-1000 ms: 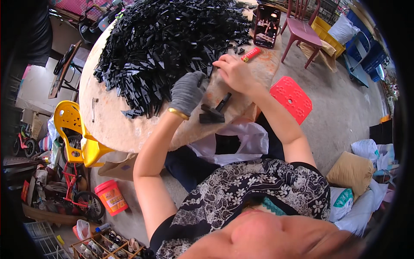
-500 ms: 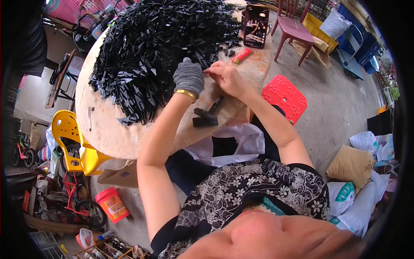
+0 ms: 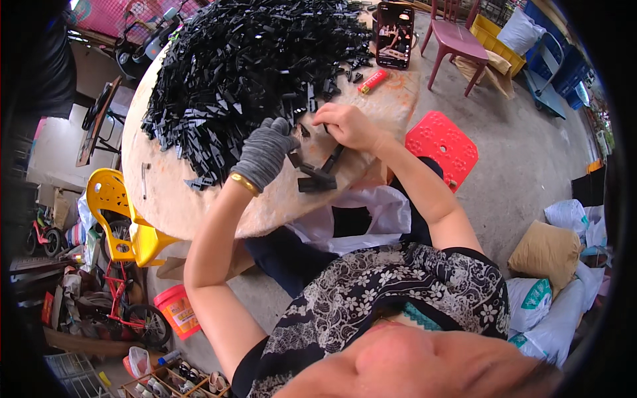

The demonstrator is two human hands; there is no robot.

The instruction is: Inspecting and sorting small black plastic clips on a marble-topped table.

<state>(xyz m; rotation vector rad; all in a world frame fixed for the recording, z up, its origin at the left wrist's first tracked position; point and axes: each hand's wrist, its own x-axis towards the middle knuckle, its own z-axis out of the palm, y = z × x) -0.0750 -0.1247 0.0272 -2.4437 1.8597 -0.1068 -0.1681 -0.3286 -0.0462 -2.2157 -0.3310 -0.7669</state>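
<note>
My left hand (image 3: 265, 154), in a grey striped glove, is over the table at the near edge of a big heap of black plastic pieces (image 3: 259, 60). Its fingers are curled, and what they hold, if anything, is hidden. Just below its thumb is a dark piece (image 3: 294, 159); I cannot tell whether the thumb touches it. My bare right hand (image 3: 350, 126) is pinched to the right of the glove, with a small dark bit showing under its fingertips. Below both hands lie several black blocks (image 3: 316, 180) and a black stick-like piece (image 3: 333, 158).
The round table's cloth (image 3: 252, 215) carries a red lighter (image 3: 373, 81), a propped phone (image 3: 395, 36) and a thin pen-like stick (image 3: 144, 180). Around it stand a red stool (image 3: 443, 146), a yellow chair (image 3: 109, 212) and a maroon chair (image 3: 458, 43). A white bag (image 3: 381, 215) spreads over my lap.
My left hand has drawn away from my right, toward the lower left. A dark piece now shows below its thumb. My right hand has shifted slightly down, and its fingers remain pinched.
</note>
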